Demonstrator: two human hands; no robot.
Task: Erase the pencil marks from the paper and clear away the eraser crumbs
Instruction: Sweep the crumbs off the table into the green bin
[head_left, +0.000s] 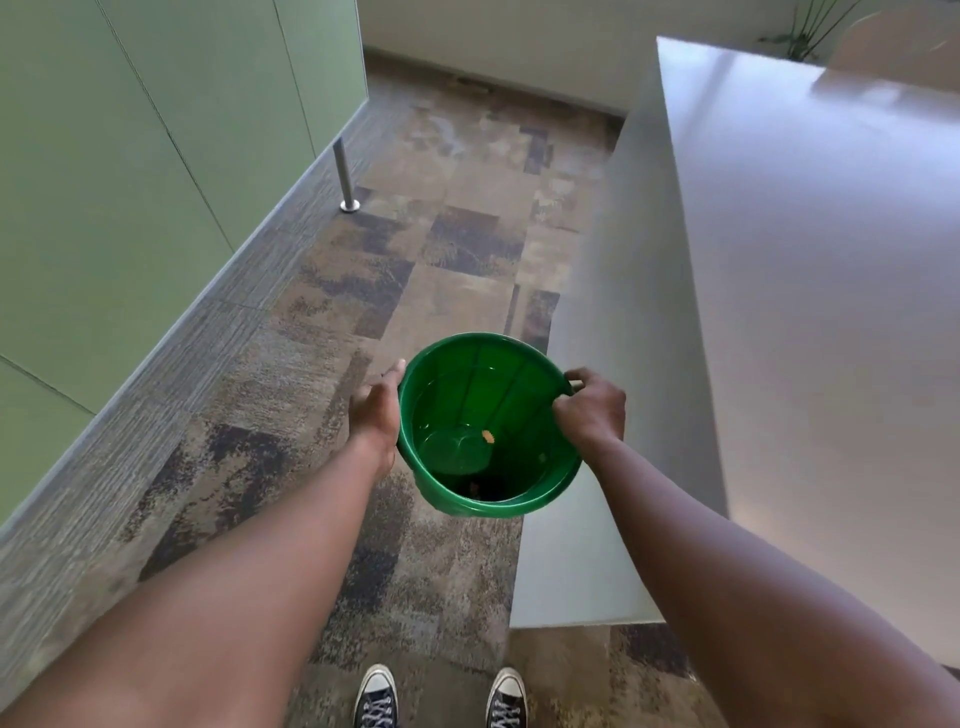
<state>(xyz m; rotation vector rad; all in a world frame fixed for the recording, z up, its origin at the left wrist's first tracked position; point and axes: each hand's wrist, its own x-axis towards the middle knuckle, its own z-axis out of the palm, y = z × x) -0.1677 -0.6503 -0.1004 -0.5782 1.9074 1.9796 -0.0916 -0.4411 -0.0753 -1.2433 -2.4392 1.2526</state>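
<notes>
- Two sneakers (439, 696) stand on the patchy carpet (322, 364), straight below the arms; the person is on their feet rather than seated at work.
- Between the hands hangs a green bucket (441, 493), mouth up, probably meant as the bin for the crumbs.
- Right hand (592, 408) clamps the rim with curled fingers, seemingly bearing the weight.
- Left hand (375, 410) lies flat against the outer wall, fingers straight, seemingly steadying it.
- Small pale specks, one orange, sit on the bucket floor; whether they are eraser crumbs I cannot tell.
- Right of the right hand runs a white table (831, 260); no paper or eraser shows.
</notes>
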